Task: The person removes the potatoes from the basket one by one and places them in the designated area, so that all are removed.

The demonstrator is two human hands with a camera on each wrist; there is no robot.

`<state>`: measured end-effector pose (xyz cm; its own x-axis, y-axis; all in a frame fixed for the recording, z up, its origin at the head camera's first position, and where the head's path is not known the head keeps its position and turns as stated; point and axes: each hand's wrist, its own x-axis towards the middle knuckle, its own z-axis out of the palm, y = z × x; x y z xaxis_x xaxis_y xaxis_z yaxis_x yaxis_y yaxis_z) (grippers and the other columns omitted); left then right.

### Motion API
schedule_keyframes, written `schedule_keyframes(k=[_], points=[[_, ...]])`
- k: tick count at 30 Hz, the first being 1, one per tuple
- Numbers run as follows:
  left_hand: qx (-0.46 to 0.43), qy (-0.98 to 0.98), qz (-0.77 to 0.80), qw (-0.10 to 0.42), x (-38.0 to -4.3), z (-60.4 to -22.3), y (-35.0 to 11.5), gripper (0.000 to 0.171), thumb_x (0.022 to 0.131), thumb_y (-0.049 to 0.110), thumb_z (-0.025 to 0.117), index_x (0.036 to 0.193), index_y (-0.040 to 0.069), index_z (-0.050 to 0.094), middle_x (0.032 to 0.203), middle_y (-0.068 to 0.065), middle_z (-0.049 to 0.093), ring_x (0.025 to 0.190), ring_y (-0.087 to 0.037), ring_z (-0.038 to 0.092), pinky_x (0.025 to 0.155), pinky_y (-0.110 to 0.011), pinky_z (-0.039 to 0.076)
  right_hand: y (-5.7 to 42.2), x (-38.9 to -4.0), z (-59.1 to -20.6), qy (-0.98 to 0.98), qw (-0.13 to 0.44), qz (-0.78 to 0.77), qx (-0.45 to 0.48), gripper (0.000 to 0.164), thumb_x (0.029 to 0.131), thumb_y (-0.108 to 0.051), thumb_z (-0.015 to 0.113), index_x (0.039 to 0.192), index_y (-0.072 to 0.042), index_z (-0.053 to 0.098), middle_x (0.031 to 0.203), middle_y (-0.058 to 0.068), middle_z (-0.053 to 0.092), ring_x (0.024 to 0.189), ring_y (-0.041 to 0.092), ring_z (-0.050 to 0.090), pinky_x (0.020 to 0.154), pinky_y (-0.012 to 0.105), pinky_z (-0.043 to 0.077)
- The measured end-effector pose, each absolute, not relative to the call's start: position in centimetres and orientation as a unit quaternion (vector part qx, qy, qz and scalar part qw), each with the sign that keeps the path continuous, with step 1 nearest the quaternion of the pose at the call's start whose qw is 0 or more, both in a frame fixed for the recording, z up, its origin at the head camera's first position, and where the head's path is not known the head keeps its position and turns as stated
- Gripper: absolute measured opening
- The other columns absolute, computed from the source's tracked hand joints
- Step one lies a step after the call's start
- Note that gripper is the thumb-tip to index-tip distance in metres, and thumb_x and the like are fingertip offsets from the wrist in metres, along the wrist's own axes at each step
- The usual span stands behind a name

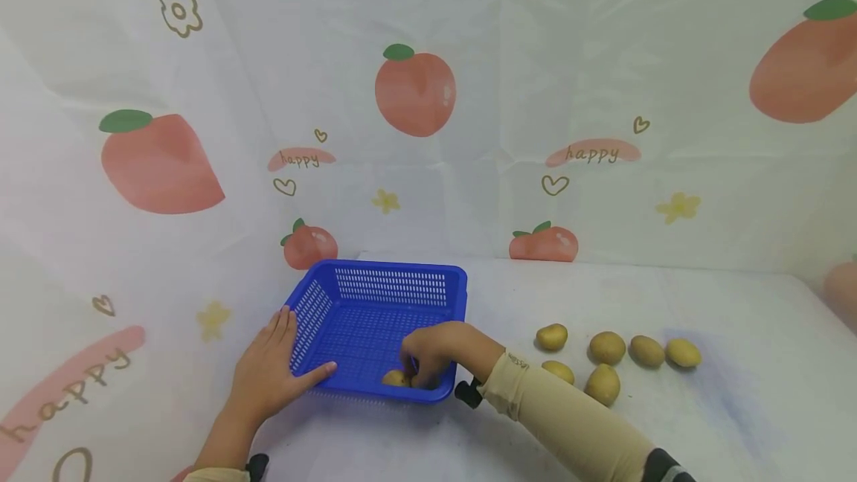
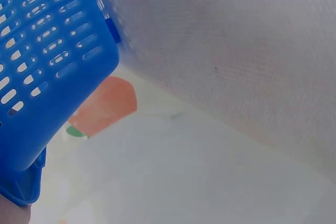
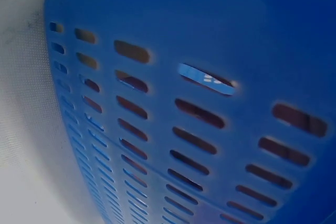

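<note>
A blue slotted plastic basket (image 1: pixel 395 268) stands on the white-covered table. My left hand (image 1: pixel 264 374) rests at its front left corner, fingers extended along the left side and thumb spread over the front rim. In the left wrist view, a bit of that hand (image 2: pixel 13 213) shows by the rim. Reaching inside the front right corner, my right hand (image 1: pixel 431 352) has bent fingers around a potato (image 1: pixel 416 381), which is mostly hidden. Beside it in the basket lies another potato (image 1: pixel 395 378). The basket's slotted wall (image 3: pixel 157 3) fills the right wrist view and conceals the fingers.
Several loose potatoes (image 1: pixel 607 348) lie on the table (image 1: pixel 730 303) to the right of the basket, one of them (image 1: pixel 557 371) near the right forearm. A white fruit-printed cloth (image 1: pixel 469 192) hangs behind and to the left.
</note>
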<state>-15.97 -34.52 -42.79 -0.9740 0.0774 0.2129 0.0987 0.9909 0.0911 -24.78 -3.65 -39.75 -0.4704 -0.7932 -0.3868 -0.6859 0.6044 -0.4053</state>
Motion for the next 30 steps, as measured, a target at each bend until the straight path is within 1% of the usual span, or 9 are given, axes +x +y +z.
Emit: schedule_keyframes(k=[6, 10, 17, 20, 25, 30], points=[[-0.045, -0.992, -0.05, 0.104, -16.0, -43.2, -34.7, 0.127, 0.085, 0.082, 0.064, 0.158, -0.017, 0.031, 0.169, -0.034, 0.028, 0.158, -0.052, 0.028, 0.127, -0.065, 0.03, -3.5, -24.8, -39.9, 0.847, 0.262, -0.118, -0.447, 0.008, 0.091, -0.018, 0.078, 0.099, -0.02, 0.081, 0.086, -0.01, 0.069, 0.081, 0.006, 0.064, 0.074, 0.02, 0.058], [-0.047, -0.991, -0.051, 0.111, -16.0, -43.5, -34.8, 0.126, 0.085, 0.082, 0.064, 0.157, -0.017, 0.032, 0.168, -0.034, 0.029, 0.158, -0.052, 0.028, 0.127, -0.065, 0.031, -3.2, -25.0, -39.9, 0.841, 0.251, -0.143, -0.458, 0.007, 0.092, -0.019, 0.076, 0.099, -0.019, 0.078, 0.087, -0.011, 0.069, 0.081, 0.005, 0.065, 0.072, 0.02, 0.058], [-0.041, -0.992, -0.052, 0.106, -16.1, -43.8, -35.0, 0.129, 0.085, 0.083, 0.062, 0.16, -0.015, 0.028, 0.17, -0.033, 0.026, 0.16, -0.05, 0.025, 0.128, -0.065, 0.028, -2.2, -25.3, -39.4, 0.829, 0.211, -0.19, -0.482, 0.01, 0.089, -0.019, 0.075, 0.098, -0.022, 0.073, 0.09, -0.012, 0.067, 0.082, 0.004, 0.063, 0.07, 0.02, 0.057], [-0.042, -0.992, -0.053, 0.109, -16.1, -43.8, -35.0, 0.129, 0.085, 0.083, 0.063, 0.16, -0.016, 0.027, 0.17, -0.034, 0.025, 0.16, -0.05, 0.025, 0.128, -0.066, 0.028, -1.5, -25.4, -39.0, 0.817, 0.19, -0.217, -0.499, 0.012, 0.089, -0.016, 0.074, 0.099, -0.022, 0.072, 0.092, -0.012, 0.067, 0.084, 0.004, 0.062, 0.072, 0.019, 0.057], [-0.047, -0.99, -0.048, 0.12, -16.1, -43.6, -34.9, 0.128, 0.084, 0.082, 0.064, 0.159, -0.016, 0.03, 0.169, -0.034, 0.028, 0.159, -0.051, 0.027, 0.127, -0.065, 0.03, 0.1, -25.3, -37.9, 0.797, 0.174, -0.267, -0.514, 0.02, 0.087, -0.013, 0.08, 0.104, -0.02, 0.073, 0.1, -0.012, 0.066, 0.094, 0.007, 0.064, 0.081, 0.018, 0.058], [-0.051, -0.99, -0.043, 0.124, -16.0, -43.5, -34.8, 0.127, 0.084, 0.082, 0.064, 0.158, -0.017, 0.032, 0.168, -0.034, 0.029, 0.158, -0.052, 0.028, 0.128, -0.064, 0.031, 2.1, -24.9, -36.9, 0.792, 0.145, -0.306, -0.509, 0.026, 0.085, -0.011, 0.082, 0.108, -0.019, 0.073, 0.106, -0.01, 0.065, 0.097, 0.008, 0.062, 0.085, 0.023, 0.061]])
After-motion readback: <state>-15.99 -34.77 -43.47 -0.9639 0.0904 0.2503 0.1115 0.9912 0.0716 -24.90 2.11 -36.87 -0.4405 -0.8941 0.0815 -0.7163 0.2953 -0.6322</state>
